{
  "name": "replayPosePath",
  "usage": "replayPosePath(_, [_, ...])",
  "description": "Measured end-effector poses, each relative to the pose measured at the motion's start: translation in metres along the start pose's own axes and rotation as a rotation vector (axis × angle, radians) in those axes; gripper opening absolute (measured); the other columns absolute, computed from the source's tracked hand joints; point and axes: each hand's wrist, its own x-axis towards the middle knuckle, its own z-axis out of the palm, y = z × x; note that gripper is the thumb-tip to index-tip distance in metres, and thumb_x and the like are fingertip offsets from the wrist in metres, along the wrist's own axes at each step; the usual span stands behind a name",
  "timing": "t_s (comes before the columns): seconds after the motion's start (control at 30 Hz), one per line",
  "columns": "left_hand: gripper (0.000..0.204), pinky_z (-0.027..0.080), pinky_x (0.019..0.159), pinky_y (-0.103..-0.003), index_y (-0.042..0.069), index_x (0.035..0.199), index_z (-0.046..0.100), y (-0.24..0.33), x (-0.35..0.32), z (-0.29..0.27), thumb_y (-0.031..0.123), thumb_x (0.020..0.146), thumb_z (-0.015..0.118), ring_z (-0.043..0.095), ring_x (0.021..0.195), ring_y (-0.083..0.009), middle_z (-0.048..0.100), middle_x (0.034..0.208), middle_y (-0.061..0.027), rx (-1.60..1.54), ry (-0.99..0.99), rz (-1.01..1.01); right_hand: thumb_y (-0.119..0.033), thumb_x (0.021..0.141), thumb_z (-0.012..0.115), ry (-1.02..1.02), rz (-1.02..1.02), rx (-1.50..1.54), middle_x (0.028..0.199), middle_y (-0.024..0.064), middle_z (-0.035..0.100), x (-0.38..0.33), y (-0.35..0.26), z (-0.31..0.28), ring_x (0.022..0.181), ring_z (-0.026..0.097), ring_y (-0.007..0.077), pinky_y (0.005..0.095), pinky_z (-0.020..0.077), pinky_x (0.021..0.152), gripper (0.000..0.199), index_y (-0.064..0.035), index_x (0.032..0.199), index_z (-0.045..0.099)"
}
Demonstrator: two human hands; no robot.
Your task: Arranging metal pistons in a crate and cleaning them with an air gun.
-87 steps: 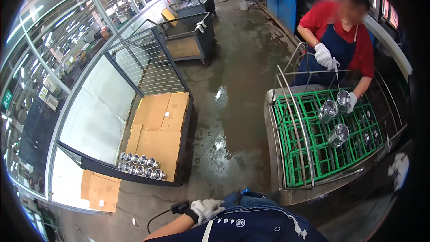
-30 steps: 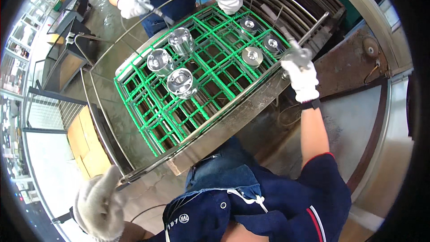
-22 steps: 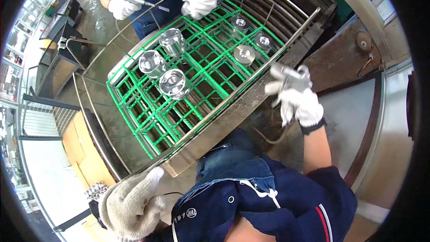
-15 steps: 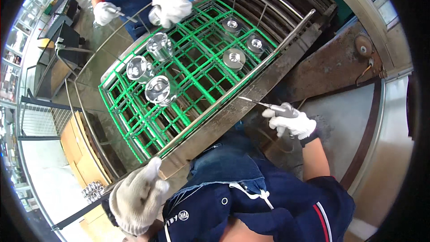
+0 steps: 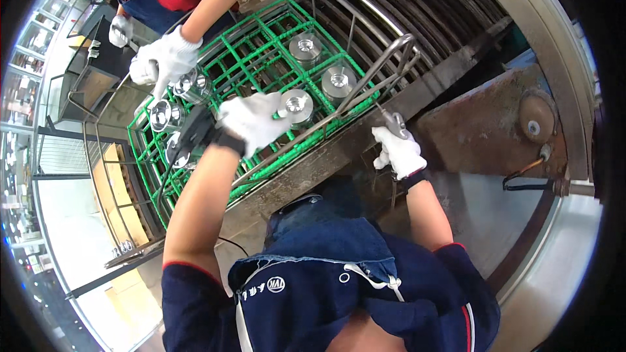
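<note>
Our left hand point(image 5: 253, 121) is right at a piston point(image 5: 297, 106) (its grip we cannot tell). Our right hand point(image 5: 399, 152) grips an air gun point(image 5: 394, 122).

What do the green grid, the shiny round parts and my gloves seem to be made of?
Round parts: metal, likely machined, given their bright, sharp highlights. Green grid: perhaps plastic-coated rods, glossy and evenly green; the core is hidden. Gloves: probably knit fabric, white and matte with soft creases; fibre unclear.

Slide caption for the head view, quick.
Left hand at a metal part on the green rack, right hand holding a nozzle tool.
</note>
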Motion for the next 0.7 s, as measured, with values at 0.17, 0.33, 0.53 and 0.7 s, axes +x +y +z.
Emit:
replayPosePath(0.17, [0.074, 0.056, 0.088, -0.046, 0.008, 0.141, 0.046, 0.018, 0.102, 0.051, 0.051, 0.083, 0.062, 0.068, 0.107, -0.0330, 0.059, 0.130, -0.0195, 0.266, -0.133, 0.154, -0.027, 0.087, 0.071, -0.236, -0.083, -0.336, 0.079, 0.0059, 0.067, -0.023, -0.028, 0.001, 0.046, 0.059, 0.0152, 0.0297, 0.0511, 0.048, 0.061, -0.0071, 0.142, 0.053])
replayPosePath(0.33, [0.067, 0.052, 0.092, -0.051, 0.007, 0.140, 0.045, 0.032, 0.143, 0.097, 0.046, 0.088, 0.064, 0.060, 0.114, -0.0454, 0.042, 0.142, -0.0263, 0.218, -0.040, 0.220, -0.029, 0.084, 0.075, -0.044, 0.058, -0.321, 0.075, 0.0065, 0.067, -0.039, -0.006, -0.036, 0.047, 0.061, 0.0162, 0.0297, 0.0491, 0.048, 0.060, -0.0052, 0.137, 0.058])
replayPosePath(0.53, [0.068, 0.052, 0.090, -0.052, 0.011, 0.139, 0.046, 0.015, 0.155, 0.127, 0.034, 0.080, 0.071, 0.061, 0.109, -0.0456, 0.044, 0.137, -0.0253, 0.289, 0.024, 0.185, -0.026, 0.082, 0.078, 0.008, 0.118, -0.155, 0.070, 0.0050, 0.064, -0.062, 0.014, -0.036, 0.048, 0.062, 0.0173, 0.0297, 0.0480, 0.047, 0.035, -0.0038, 0.105, 0.065])
replayPosePath(0.7, [0.078, 0.050, 0.094, -0.053, 0.009, 0.137, 0.044, 0.027, 0.129, 0.108, 0.038, 0.073, 0.077, 0.059, 0.114, -0.0464, 0.050, 0.130, -0.0248, 0.140, 0.039, 0.158, -0.028, 0.082, 0.079, -0.204, 0.179, -0.218, 0.070, 0.0048, 0.065, -0.093, -0.004, -0.023, 0.048, 0.063, 0.0156, 0.0278, 0.0484, 0.045, 0.035, -0.0043, 0.105, 0.066])
